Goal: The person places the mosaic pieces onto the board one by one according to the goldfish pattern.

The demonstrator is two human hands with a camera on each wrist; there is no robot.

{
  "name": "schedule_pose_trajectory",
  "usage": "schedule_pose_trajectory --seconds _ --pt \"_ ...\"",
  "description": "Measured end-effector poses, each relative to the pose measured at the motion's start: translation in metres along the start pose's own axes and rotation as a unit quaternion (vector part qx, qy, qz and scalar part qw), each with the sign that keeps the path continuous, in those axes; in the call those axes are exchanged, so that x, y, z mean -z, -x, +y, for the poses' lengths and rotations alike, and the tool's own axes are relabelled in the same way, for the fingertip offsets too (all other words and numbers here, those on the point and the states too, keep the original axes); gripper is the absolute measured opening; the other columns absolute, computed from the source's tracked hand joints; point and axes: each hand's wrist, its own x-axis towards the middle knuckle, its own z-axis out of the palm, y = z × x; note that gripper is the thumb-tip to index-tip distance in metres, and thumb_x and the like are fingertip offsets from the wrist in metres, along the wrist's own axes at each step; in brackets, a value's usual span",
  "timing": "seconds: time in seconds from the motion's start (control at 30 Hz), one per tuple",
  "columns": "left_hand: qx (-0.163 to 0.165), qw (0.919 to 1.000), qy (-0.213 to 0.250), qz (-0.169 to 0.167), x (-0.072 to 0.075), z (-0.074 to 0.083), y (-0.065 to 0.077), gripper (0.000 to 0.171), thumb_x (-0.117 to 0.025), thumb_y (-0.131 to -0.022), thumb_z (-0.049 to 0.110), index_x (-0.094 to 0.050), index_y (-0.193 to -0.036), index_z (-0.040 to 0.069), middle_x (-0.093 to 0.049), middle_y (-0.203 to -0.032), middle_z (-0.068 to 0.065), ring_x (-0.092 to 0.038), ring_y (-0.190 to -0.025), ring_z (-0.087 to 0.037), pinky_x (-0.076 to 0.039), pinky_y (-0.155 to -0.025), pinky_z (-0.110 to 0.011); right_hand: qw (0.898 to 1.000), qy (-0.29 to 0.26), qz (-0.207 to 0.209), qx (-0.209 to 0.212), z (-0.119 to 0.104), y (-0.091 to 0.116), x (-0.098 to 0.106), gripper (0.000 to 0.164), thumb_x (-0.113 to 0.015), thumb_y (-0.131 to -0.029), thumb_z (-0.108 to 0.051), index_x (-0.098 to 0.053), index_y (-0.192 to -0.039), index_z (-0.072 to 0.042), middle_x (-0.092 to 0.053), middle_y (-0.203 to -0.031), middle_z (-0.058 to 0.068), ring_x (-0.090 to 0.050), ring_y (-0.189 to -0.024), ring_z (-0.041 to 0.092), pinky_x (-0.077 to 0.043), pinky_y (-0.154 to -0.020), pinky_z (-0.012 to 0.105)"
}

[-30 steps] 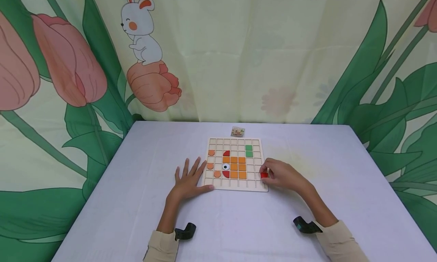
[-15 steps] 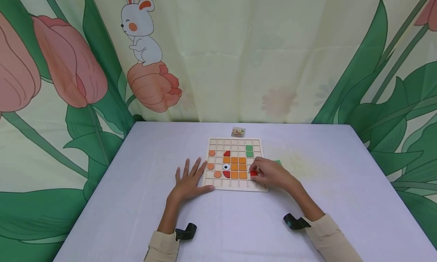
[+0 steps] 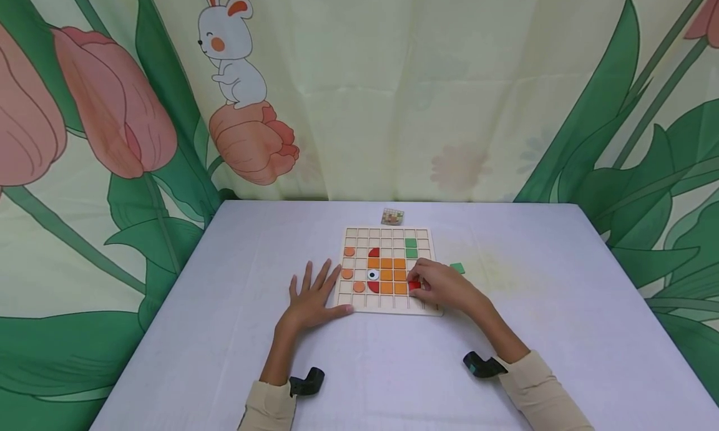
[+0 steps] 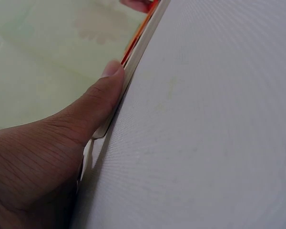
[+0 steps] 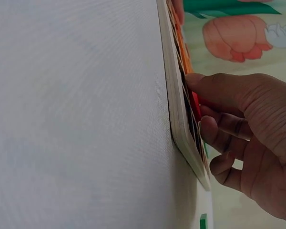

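Observation:
A white grid board [image 3: 393, 304] lies on the table, bearing orange square tiles [image 3: 386, 274], red quarter-round tiles [image 3: 373, 287], an eye tile [image 3: 373, 274], several round orange tiles [image 3: 349, 252] and two green tiles [image 3: 411, 244]. My right hand [image 3: 449, 284] pinches a red tile [image 3: 414, 285] down at the board, just right of the orange block. In the right wrist view this red tile [image 5: 196, 106] sits between thumb and fingers at the board's surface. With fingers spread, my left hand [image 3: 308, 305] rests at the board's left side, its thumb [image 4: 115, 71] on the near edge.
A loose green tile [image 3: 457, 267] lies on the table right of the board. Behind the board is a small patterned card [image 3: 392, 216]. A printed curtain [image 3: 382, 94] hangs beyond the table's far edge.
My right hand has moved left with the red tile, from the board's right edge to beside the orange tiles. The loose green tile has come into view. The left hand stays put.

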Motion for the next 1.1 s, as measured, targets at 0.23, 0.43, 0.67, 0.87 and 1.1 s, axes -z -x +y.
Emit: schedule_pose_trajectory --seconds 0.23,0.43,0.67,0.87,1.1 --pt "-0.001 1.0000 -0.002 0.000 0.0022 0.0012 -0.0005 0.099 -0.064 -0.078 0.069 -0.020 -0.157 0.029 -0.006 -0.167 -0.001 0.010 -0.152 -0.038 0.005 -0.114 -0.068 1.000 -0.001 0.005 0.000 0.0018 0.0011 -0.0002 0.034 -0.079 -0.082 -0.034 -0.071 -0.106 -0.013 -0.060 -0.098 -0.003 -0.048 -0.073 0.009 -0.041 -0.060 0.020" --pt "-0.001 1.0000 0.001 0.004 0.0051 0.0032 0.0007 0.098 -0.066 -0.078 0.068 -0.023 -0.156 0.028 -0.009 -0.166 -0.003 0.009 -0.152 -0.039 0.005 -0.114 -0.068 1.000 0.007 0.010 0.002 0.0019 0.0002 -0.0009 0.032 -0.079 -0.082 -0.033 -0.071 -0.106 -0.013 -0.061 -0.100 -0.001 -0.049 -0.076 0.010 -0.043 -0.063 0.020" --pt "-0.004 1.0000 -0.002 0.007 0.0043 0.0038 -0.0001 0.098 -0.065 -0.078 0.068 -0.023 -0.156 0.027 -0.009 -0.166 -0.003 0.008 -0.151 -0.040 0.004 -0.114 -0.069 1.000 0.011 0.015 0.002 0.0017 0.0003 -0.0010 0.029 -0.078 -0.083 -0.032 -0.073 -0.105 -0.014 -0.063 -0.102 -0.002 -0.053 -0.082 0.010 -0.049 -0.072 0.022" --pt "-0.001 1.0000 0.001 0.006 0.0047 0.0045 0.0007 0.098 -0.066 -0.078 0.068 -0.024 -0.156 0.028 -0.009 -0.166 -0.003 0.008 -0.151 -0.040 0.004 -0.114 -0.069 1.000 -0.002 0.016 0.005 0.0026 0.0021 -0.0008 0.028 -0.078 -0.083 -0.030 -0.073 -0.105 -0.014 -0.064 -0.101 -0.002 -0.053 -0.081 0.010 -0.049 -0.070 0.021" --pt "0.000 1.0000 0.006 0.001 0.0039 0.0042 0.0018 0.098 -0.066 -0.078 0.068 -0.024 -0.156 0.027 -0.009 -0.166 -0.004 0.009 -0.151 -0.040 0.005 -0.114 -0.069 1.000 -0.010 0.014 -0.002 0.0015 0.0033 -0.0019 0.027 -0.078 -0.083 -0.030 -0.072 -0.105 -0.015 -0.064 -0.101 -0.002 -0.052 -0.082 0.010 -0.049 -0.070 0.022"
